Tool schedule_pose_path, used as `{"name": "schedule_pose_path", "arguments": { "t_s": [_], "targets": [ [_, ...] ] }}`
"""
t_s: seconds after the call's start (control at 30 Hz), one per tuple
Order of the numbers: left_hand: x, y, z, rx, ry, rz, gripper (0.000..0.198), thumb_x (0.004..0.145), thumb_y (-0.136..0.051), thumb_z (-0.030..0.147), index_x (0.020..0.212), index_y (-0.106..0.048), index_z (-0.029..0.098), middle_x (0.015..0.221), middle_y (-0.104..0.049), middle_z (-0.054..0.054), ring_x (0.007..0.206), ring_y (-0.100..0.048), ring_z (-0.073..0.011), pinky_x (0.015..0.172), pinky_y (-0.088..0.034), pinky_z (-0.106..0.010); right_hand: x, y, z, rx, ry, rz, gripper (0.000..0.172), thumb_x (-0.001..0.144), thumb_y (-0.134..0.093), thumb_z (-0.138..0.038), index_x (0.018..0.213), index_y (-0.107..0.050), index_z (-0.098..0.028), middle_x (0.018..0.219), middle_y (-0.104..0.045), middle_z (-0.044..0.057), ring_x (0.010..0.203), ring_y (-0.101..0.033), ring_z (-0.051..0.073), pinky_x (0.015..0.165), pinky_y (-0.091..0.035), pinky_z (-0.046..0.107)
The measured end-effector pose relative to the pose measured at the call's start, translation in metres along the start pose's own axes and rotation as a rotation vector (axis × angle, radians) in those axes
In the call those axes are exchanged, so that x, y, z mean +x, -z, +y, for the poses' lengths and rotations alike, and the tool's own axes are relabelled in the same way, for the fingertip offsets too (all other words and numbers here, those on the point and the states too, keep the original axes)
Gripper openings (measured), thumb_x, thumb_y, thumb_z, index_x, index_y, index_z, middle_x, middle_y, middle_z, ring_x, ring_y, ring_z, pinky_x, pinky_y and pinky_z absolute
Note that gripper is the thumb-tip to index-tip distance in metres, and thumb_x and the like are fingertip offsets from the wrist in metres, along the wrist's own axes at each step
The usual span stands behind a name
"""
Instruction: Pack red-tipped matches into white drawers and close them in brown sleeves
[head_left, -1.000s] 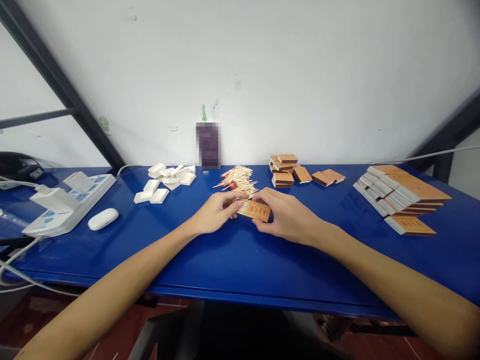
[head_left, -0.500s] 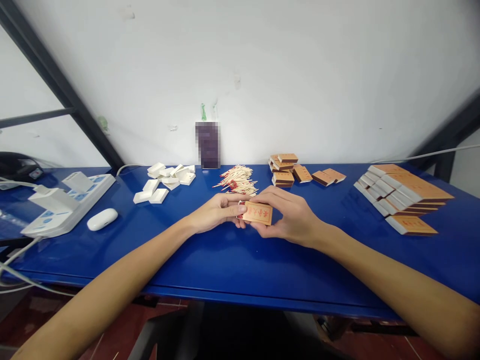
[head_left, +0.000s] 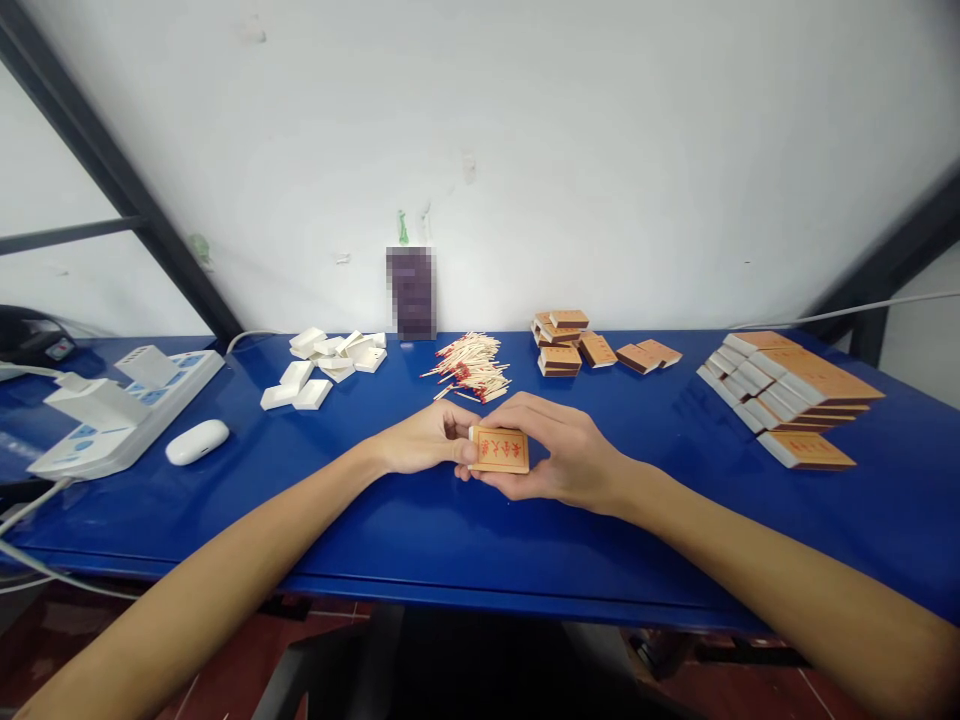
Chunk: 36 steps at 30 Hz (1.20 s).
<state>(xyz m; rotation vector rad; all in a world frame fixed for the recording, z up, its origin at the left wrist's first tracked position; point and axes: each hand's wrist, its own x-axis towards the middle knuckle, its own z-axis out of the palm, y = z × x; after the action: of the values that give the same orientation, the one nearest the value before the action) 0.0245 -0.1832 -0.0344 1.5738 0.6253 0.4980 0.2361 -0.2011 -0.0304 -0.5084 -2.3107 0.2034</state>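
Observation:
An orange matchbox (head_left: 502,451) with red lettering is held between both hands above the blue table (head_left: 420,535). My left hand (head_left: 431,440) grips its left end, the thumb lying on top. My right hand (head_left: 562,450) pinches its long edges with thumb and fingers. The inner tray appears pushed into the sleeve, with only a thin white edge showing at the left. Just beyond the hands lies a heap of loose red-tipped matches (head_left: 472,360).
White matchbox trays (head_left: 311,394) lie at the back left, several orange matchbox sleeves (head_left: 598,349) at back centre. Stacked matchboxes (head_left: 817,375) stand at right. A white earbud case (head_left: 197,441) and a power strip (head_left: 127,440) lie left. A pixelated dark rectangle (head_left: 412,295) leans against the wall.
The matchbox tray, which stuck out at the left with red match heads showing, has slid into the sleeve. Both hands and the box have come slightly nearer. The view has shifted a little.

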Motion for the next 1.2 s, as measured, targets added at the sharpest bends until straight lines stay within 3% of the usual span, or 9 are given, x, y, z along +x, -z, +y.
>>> {"name": "schedule_pose_path", "arguments": {
  "t_s": [0.1,0.2,0.37,0.43,0.53,0.67,0.83,1.03,1.2],
  "targets": [
    [-0.001,0.0,0.0,0.091,-0.025,0.022,0.064,0.056,-0.082,0.065,0.084,-0.068,0.009,0.064,-0.063,-0.002,0.055,-0.055,-0.0101,0.054,-0.044,-0.021,0.001,0.015,-0.011,-0.118,0.017,-0.101,0.026,0.083,-0.065,-0.027,0.108,-0.059,-0.022,0.094,-0.069,0.005,0.089,-0.06,0.022,0.081,-0.048,0.037],
    [-0.002,0.004,0.0,0.314,-0.103,0.08,0.054,0.068,-0.076,0.063,0.074,-0.065,0.01,0.064,-0.061,-0.001,0.058,-0.051,-0.0095,0.054,-0.039,-0.02,-0.018,0.041,-0.026,-0.252,-0.083,-0.183,0.025,0.083,-0.063,-0.023,0.107,-0.059,-0.022,0.101,-0.069,0.007,0.096,-0.059,0.025,0.084,-0.048,0.039],
    [-0.001,0.015,-0.005,0.8,-0.184,0.335,0.049,0.094,-0.049,0.05,0.064,-0.059,0.013,0.054,-0.046,0.004,0.052,-0.037,-0.0077,0.053,-0.029,-0.022,-0.109,0.103,-0.024,-0.581,-0.427,0.023,0.033,0.087,-0.058,-0.035,0.118,-0.059,-0.025,0.121,-0.061,0.01,0.109,-0.06,0.031,0.092,-0.049,0.047],
    [-0.001,0.018,-0.007,0.921,-0.203,0.351,0.049,0.096,-0.045,0.047,0.062,-0.056,0.013,0.053,-0.044,0.004,0.051,-0.035,-0.0077,0.054,-0.028,-0.023,-0.15,0.127,-0.009,-0.759,-0.578,0.139,0.04,0.087,-0.053,-0.053,0.112,-0.065,-0.024,0.115,-0.06,0.011,0.098,-0.065,0.031,0.078,-0.054,0.044],
    [-0.001,0.019,-0.006,1.03,-0.23,0.369,0.048,0.097,-0.042,0.043,0.059,-0.048,0.015,0.052,-0.04,0.005,0.051,-0.034,-0.008,0.055,-0.027,-0.024,-0.194,0.15,0.017,-0.881,-0.777,0.136,0.05,0.087,-0.044,-0.058,0.114,-0.067,-0.022,0.112,-0.056,0.012,0.073,-0.065,0.024,0.066,-0.055,0.042],
    [-0.003,0.02,-0.004,1.114,-0.223,0.38,0.046,0.096,-0.042,0.042,0.058,-0.041,0.016,0.052,-0.04,0.004,0.05,-0.034,-0.0085,0.055,-0.026,-0.024,-0.208,0.151,0.039,-0.929,-0.796,0.055,0.048,0.087,-0.044,-0.048,0.117,-0.066,-0.018,0.114,-0.056,0.015,0.096,-0.064,0.03,0.085,-0.052,0.043],
    [-0.005,0.028,-0.002,1.197,-0.201,0.465,0.044,0.096,-0.041,0.04,0.059,-0.043,0.017,0.053,-0.044,0.003,0.05,-0.037,-0.0097,0.056,-0.025,-0.025,-0.198,0.133,0.04,-0.917,-0.943,0.049,0.047,0.083,-0.049,-0.046,0.118,-0.057,-0.016,0.114,-0.058,0.015,0.099,-0.063,0.03,0.086,-0.05,0.039],
    [-0.019,0.062,0.004,1.311,-0.085,0.777,0.042,0.093,-0.041,0.042,0.062,-0.054,0.017,0.056,-0.054,-0.001,0.054,-0.048,-0.0139,0.057,-0.028,-0.026,-0.19,0.129,0.04,-0.885,-1.087,0.158,0.047,0.083,-0.047,-0.061,0.108,-0.048,-0.021,0.109,-0.061,0.015,0.101,-0.062,0.034,0.084,-0.049,0.042],
    [-0.049,0.106,0.01,1.367,0.204,1.108,0.041,0.091,-0.038,0.042,0.081,-0.069,0.018,0.075,-0.069,-0.008,0.071,-0.061,-0.0231,0.06,-0.032,-0.029,-0.194,0.129,0.047,-0.894,-1.134,0.194,0.059,0.081,-0.049,-0.066,0.118,-0.044,-0.019,0.111,-0.06,0.02,0.105,-0.061,0.037,0.083,-0.048,0.043]
  ]
}}
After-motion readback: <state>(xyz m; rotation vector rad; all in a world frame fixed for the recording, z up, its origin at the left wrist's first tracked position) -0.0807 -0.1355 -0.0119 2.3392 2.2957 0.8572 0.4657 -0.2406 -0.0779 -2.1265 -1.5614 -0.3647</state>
